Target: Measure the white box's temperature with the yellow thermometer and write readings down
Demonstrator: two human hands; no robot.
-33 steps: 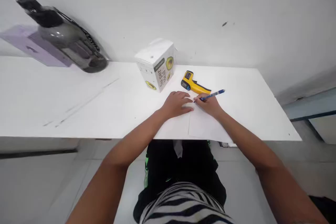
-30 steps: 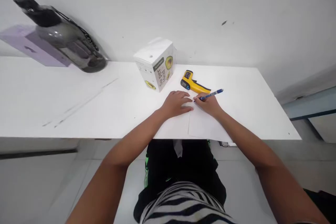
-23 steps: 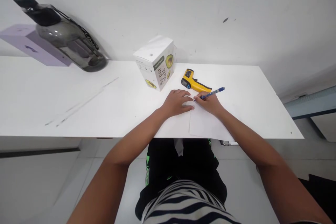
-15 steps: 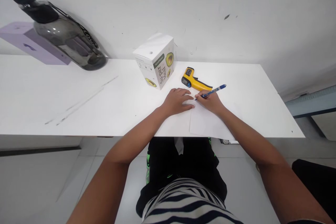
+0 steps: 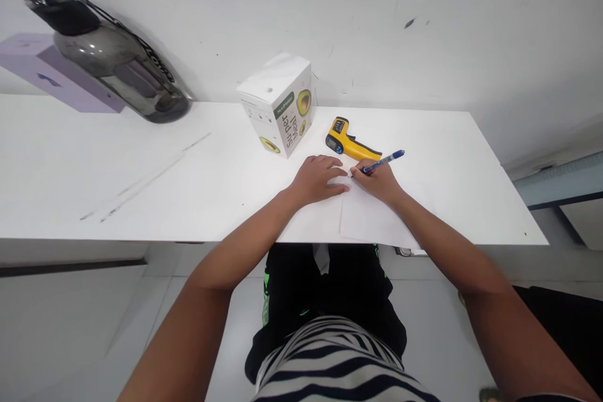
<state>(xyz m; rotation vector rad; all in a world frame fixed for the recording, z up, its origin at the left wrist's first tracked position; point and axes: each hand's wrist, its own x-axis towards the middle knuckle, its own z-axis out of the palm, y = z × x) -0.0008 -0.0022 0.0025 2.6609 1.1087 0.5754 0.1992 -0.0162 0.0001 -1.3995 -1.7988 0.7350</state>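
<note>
A white sheet of paper [image 5: 370, 220] lies near the front edge of the table. My right hand [image 5: 379, 181] grips a blue pen [image 5: 385, 161], its tip down at the paper's upper left. Fingers spread, my left hand [image 5: 318, 181] rests flat across the paper's left side, its fingertips close to the pen tip. Just beyond both hands lies a yellow infrared thermometer gun [image 5: 351, 143], its handle almost touching my right hand.
A white carton with avocado pictures [image 5: 289, 116] stands behind my left hand. At the far left, a dark translucent bottle [image 5: 125, 69] stands before a lilac box [image 5: 78, 85]. The white table [image 5: 155, 195] meets a wall at the back.
The whole view has shifted slightly, with things on the table sitting a little higher. Both hands keep nearly the same pose, and the pen stays in my right hand.
</note>
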